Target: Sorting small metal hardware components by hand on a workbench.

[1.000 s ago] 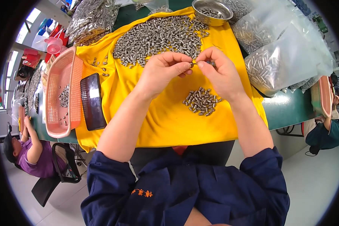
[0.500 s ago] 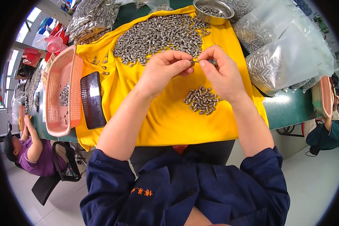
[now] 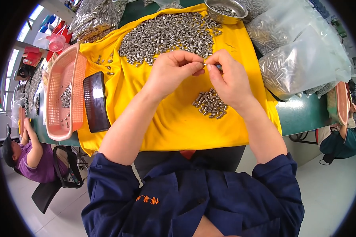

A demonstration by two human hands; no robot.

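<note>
Over the cloth, left hand and right hand pinch a tiny part between them — work looks part-done, with a small pile nearer and a larger heap beyond — though which is finished I cannot tell.

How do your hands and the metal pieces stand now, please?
Left hand and right hand nearly meeting, small piece pinched between. Large metal pile beyond, smaller pile nearer, both on yellow cloth. Nothing visibly blocking either hand.
</note>
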